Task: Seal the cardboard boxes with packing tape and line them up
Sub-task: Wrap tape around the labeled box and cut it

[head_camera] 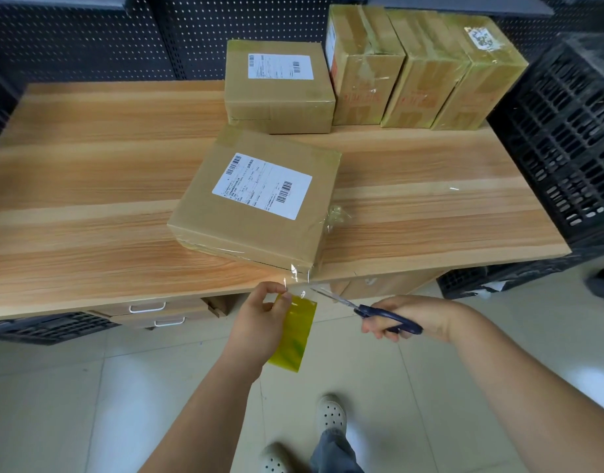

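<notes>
**A:** Yellowish tape roll (292,332), where is it?
**B:** My left hand (259,319) grips it just below the table (89,199) edge. A strand runs up to the cardboard box (256,199), which sits at the front edge.
**A:** Right hand (430,312)?
**B:** Wrapped round the scissors (379,314), blades pointing at the strand.
**A:** Handling?
**B:** Film looks thin, sticky and floppy, so hold it taut. The box seems light and stiff; take it by opposite sides.

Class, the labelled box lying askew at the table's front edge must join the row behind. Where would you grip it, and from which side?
Probably two-handed, on two opposite side walls of the labelled box, coming from the front edge of the table. It is broad and flat, its top offers no hold, and its near corner sits at that edge.
</notes>
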Tool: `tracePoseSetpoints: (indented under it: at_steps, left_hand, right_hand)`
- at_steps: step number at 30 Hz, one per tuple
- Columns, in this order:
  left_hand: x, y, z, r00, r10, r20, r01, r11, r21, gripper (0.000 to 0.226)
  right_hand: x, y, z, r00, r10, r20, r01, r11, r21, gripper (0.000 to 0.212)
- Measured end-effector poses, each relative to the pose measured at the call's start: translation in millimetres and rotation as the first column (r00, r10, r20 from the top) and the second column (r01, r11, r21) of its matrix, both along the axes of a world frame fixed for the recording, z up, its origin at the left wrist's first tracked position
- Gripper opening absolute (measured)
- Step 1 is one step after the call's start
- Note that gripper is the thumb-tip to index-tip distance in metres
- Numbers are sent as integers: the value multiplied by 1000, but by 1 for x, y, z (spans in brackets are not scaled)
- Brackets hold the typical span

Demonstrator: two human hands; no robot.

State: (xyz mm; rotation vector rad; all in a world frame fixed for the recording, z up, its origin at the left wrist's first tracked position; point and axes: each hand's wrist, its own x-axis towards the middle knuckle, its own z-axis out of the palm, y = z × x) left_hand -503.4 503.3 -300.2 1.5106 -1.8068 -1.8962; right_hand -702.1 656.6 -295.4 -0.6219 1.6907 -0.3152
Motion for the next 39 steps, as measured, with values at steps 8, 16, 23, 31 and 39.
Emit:
tracePoseSetpoints:
  at_steps: [8, 16, 23, 31, 39]
  left_hand:
    - [-2, 1, -3, 1000, 30, 0, -30, 999, 28, 2]
    - [-4, -1, -9, 999, 44, 32, -43, 999, -17, 7]
    - [-12, -2, -5, 988, 101, 115, -88, 989, -118, 17]
    - [-5, -14, -4, 968, 183, 172, -146, 967, -207, 14]
    - [0, -20, 0, 986, -49, 160, 70, 989, -129, 14]
  right_hand:
    - [15, -31, -5, 997, -10, 80, 13, 999, -40, 35]
    - [12, -35, 4, 998, -26, -53, 23, 998, -62, 39]
    - [12, -34, 12, 994, -90, -62, 86, 993, -76, 17]
    - [1, -22, 19, 989, -72, -129, 63, 995, -74, 27]
    - [5, -27, 42, 885, 321, -338, -304, 947, 103, 54]
